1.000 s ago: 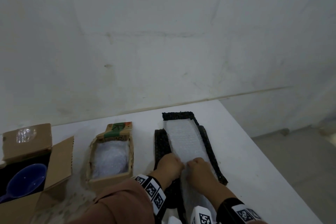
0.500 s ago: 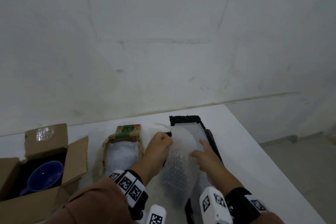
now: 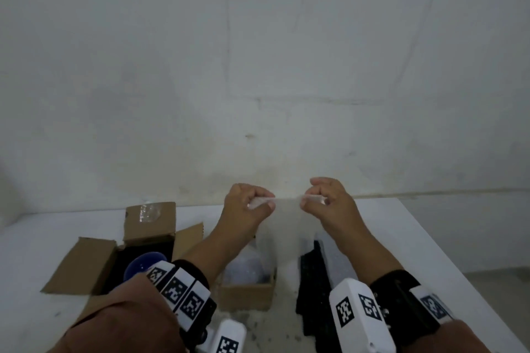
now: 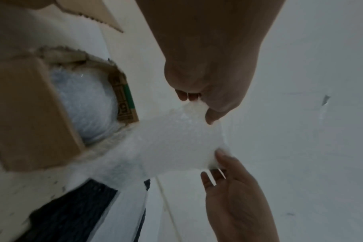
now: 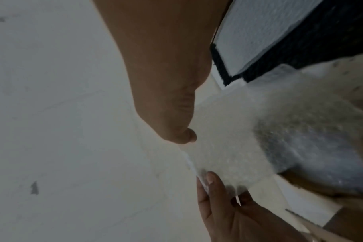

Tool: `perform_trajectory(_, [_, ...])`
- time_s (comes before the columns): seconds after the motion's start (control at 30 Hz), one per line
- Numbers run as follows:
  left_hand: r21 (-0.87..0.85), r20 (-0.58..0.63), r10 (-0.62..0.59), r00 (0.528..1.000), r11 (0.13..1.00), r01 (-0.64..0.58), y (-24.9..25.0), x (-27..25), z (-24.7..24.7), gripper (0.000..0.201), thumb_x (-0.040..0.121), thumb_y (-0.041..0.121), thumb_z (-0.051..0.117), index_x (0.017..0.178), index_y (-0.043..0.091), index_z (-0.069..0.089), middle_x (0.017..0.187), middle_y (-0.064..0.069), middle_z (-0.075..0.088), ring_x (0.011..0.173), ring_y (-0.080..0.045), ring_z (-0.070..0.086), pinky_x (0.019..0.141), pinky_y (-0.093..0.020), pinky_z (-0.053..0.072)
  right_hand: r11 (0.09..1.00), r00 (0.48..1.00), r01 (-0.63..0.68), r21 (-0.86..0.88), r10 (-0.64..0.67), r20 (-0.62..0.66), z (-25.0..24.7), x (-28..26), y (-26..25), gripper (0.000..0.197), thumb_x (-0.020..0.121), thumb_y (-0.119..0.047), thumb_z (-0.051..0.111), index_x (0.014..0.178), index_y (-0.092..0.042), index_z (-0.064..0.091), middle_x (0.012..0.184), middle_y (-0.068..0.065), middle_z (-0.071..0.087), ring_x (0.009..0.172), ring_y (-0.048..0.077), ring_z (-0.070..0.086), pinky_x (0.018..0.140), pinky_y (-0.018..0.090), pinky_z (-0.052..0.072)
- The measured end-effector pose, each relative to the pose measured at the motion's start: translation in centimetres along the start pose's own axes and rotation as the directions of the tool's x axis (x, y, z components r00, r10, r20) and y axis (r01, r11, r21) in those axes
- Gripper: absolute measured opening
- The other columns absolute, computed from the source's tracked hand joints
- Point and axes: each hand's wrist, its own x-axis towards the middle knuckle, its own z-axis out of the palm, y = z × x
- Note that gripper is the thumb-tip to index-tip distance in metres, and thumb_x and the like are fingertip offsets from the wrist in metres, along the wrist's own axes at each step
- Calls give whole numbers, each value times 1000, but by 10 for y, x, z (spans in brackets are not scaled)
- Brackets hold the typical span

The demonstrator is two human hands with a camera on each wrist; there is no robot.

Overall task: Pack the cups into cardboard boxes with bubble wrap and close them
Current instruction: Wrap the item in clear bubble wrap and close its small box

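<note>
My left hand (image 3: pixel 259 203) and right hand (image 3: pixel 312 200) are raised above the table, and each pinches a top corner of a clear bubble wrap sheet (image 3: pixel 282 228) that hangs between them. The left wrist view shows the sheet (image 4: pixel 176 139) stretched from my left hand (image 4: pixel 197 102) to my right hand (image 4: pixel 220 162). Below it stands a small open cardboard box (image 3: pixel 246 294) with a bundle of bubble wrap (image 3: pixel 245 269) inside. A blue cup (image 3: pixel 140 266) sits in a larger open cardboard box (image 3: pixel 83 266) at the left.
A black mat (image 3: pixel 312 281) with more bubble wrap on it lies under my right forearm; in the right wrist view the mat (image 5: pixel 313 37) is at the top right. The white table (image 3: pixel 415 238) ends against a white wall, and its right edge drops to the floor.
Both hands have lifted the bubble wrap sheet off the black mat and pulled it up and taut in the air. The view has shifted left and up.
</note>
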Motion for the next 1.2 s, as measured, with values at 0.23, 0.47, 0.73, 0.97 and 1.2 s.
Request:
perform_trajectory(0.23, [-312,321,-126,939,922,231,-7,0,-42,37,76,11,72,112,11,63,108,-6,71,100,-24,68,86,-35,56,878,995,-56,475,9,101,25,15,-42,12,81,-5,60,72,-12,57,71,4,60,64,13,57,63,25,47])
perform_trajectory(0.47, [-376,242,-298,923,848,373,-27,-5,-58,10,87,1,62,92,11,63,90,-13,65,84,-30,61,78,-41,49,909,886,-344,234,232,402,45,14,-12,33,83,-1,62,112,-14,54,101,6,65,87,21,63,72,33,50])
perform_trajectory(0.73, [-375,229,-365,902,823,428,-30,-5,-68,32,87,-14,47,85,11,67,94,-10,65,82,-25,61,69,-32,50,900,887,-394,184,320,333,60,8,13,23,83,10,58,93,-5,72,73,3,69,62,14,64,56,23,51])
perform_trajectory(0.97, [-373,305,-486,819,730,573,-39,-3,-79,20,79,14,53,87,2,67,105,-11,62,85,-26,58,63,-31,51,803,822,-531,271,410,396,60,14,25,12,63,3,71,75,6,70,89,21,68,82,32,66,89,46,52])
perform_trajectory(1.2, [583,253,-449,857,778,236,-64,7,-53,46,80,3,61,121,24,55,131,-4,39,115,-24,49,85,-25,47,823,868,-50,-566,316,383,82,23,67,34,85,-6,56,117,-13,64,125,7,54,118,23,51,95,24,39])
